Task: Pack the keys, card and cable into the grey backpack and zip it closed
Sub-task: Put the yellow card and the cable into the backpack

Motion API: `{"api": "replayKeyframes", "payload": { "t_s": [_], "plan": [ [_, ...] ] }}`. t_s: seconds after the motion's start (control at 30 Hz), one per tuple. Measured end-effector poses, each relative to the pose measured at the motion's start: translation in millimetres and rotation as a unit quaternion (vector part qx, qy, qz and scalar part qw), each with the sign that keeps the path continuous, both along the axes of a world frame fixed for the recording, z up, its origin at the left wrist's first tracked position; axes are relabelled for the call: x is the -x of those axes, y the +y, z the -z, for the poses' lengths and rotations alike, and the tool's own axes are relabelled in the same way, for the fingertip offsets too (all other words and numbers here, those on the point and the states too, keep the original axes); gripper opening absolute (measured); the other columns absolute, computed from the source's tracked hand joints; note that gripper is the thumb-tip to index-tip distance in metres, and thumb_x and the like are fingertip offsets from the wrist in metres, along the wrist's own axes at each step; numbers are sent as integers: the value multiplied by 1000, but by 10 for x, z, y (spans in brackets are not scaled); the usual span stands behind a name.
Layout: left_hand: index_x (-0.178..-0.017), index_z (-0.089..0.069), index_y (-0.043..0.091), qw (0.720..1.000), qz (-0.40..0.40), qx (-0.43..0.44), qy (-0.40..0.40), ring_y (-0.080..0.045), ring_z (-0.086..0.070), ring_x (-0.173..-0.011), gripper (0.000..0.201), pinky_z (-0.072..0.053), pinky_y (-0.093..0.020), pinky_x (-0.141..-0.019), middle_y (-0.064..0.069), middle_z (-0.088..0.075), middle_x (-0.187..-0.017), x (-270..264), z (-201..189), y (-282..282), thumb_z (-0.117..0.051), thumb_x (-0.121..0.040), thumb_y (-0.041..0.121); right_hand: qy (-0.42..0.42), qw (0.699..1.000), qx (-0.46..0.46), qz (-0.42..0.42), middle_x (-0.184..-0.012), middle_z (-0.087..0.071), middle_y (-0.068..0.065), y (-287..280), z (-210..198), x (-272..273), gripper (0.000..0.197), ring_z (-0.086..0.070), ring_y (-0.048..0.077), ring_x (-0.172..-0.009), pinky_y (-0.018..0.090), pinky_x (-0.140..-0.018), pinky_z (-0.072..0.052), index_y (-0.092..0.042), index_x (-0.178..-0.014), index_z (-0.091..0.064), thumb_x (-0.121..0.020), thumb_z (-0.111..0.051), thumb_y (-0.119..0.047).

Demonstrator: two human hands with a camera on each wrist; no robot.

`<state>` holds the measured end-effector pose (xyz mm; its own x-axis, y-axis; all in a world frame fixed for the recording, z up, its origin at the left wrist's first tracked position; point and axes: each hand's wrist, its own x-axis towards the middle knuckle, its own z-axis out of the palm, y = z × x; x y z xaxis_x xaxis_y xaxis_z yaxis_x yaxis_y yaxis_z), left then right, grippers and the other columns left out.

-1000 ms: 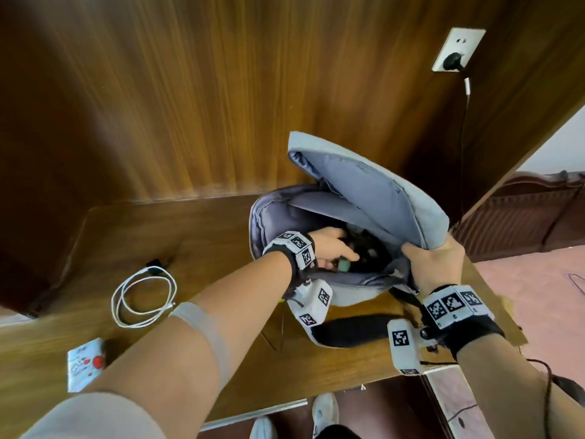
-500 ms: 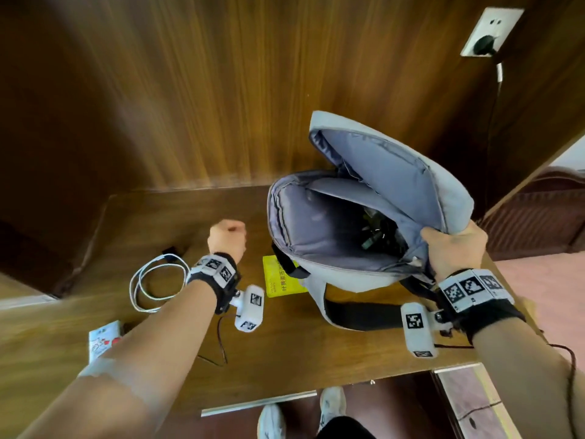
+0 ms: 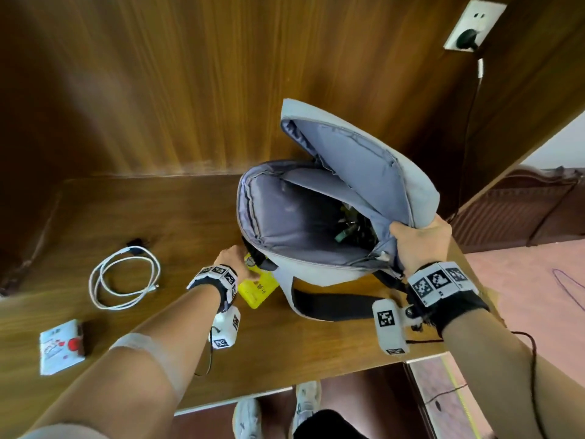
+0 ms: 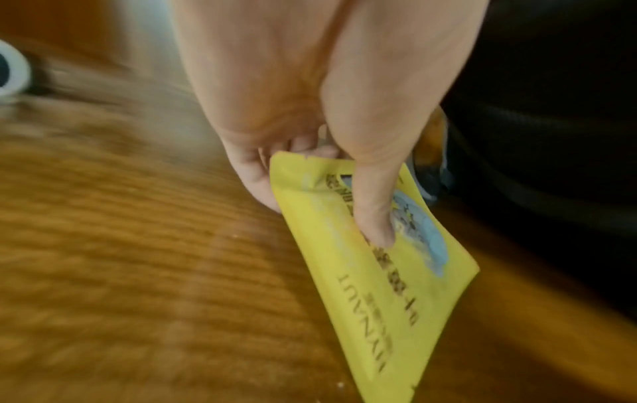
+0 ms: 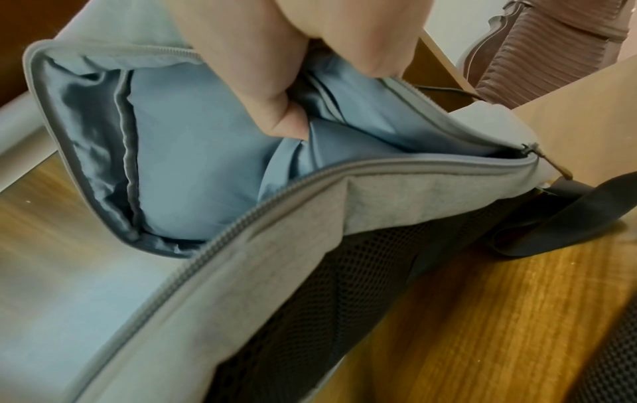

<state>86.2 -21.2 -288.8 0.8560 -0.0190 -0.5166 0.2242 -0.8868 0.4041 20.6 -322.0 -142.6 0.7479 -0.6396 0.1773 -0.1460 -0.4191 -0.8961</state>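
The grey backpack (image 3: 319,267) stands unzipped on the wooden desk, its flap (image 3: 373,163) lifted. My right hand (image 3: 418,242) grips the flap's edge (image 5: 396,128) and holds the bag wide. Dark keys (image 3: 348,231) lie inside at the bottom. Just left of the bag, my left hand (image 3: 234,264) pinches the yellow card (image 3: 256,288) between thumb and fingers, tilting it up off the desk; the left wrist view shows the thumb (image 4: 375,218) pressed on the card (image 4: 379,272). The coiled white cable (image 3: 125,277) lies on the desk further left.
A white packet with red print (image 3: 60,346) sits near the desk's front left edge. A wood-panelled wall stands behind the desk, with a socket and plug (image 3: 468,30) at upper right. The bag's dark strap (image 3: 332,302) trails towards the front edge.
My left hand came out of the bag, swung left over the desk, then went to the yellow card beside the bag and took hold of it. The right hand kept its hold on the flap.
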Motion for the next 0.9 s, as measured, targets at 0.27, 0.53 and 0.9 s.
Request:
{"api": "replayKeyframes", "payload": {
  "t_s": [0.27, 0.53, 0.9],
  "plan": [
    [-107, -69, 13, 881, -381, 236, -150, -36, -67, -96, 30, -47, -31, -69, -10, -72, -101, 737, -367, 1356, -75, -81, 26, 39, 999, 15, -27, -83, -62, 9, 643, -99, -27, 18, -58, 22, -74, 29, -69, -42, -14, -80, -58, -74, -66, 1],
    [-133, -61, 23, 864, -501, -38, 36, -36, -35, -130, 81, -30, -47, -104, -13, -45, -142, 1400, -12, 2382, -67, -65, 67, 65, 997, 21, -44, -80, -62, 9, 1055, -10, -89, 17, -58, 23, -72, 27, -67, -39, -10, -81, -59, -72, -65, 2],
    [-108, -62, -2, 783, -592, 188, -11, -34, -63, -88, 64, -51, -42, -75, -19, -66, -103, 1309, -134, 2579, -92, -58, 25, 75, 997, 21, -13, -89, -70, 21, 1088, -51, -86, 16, -64, 31, -76, 32, -66, -44, 0, -87, -66, -71, -67, -3]
  ]
}}
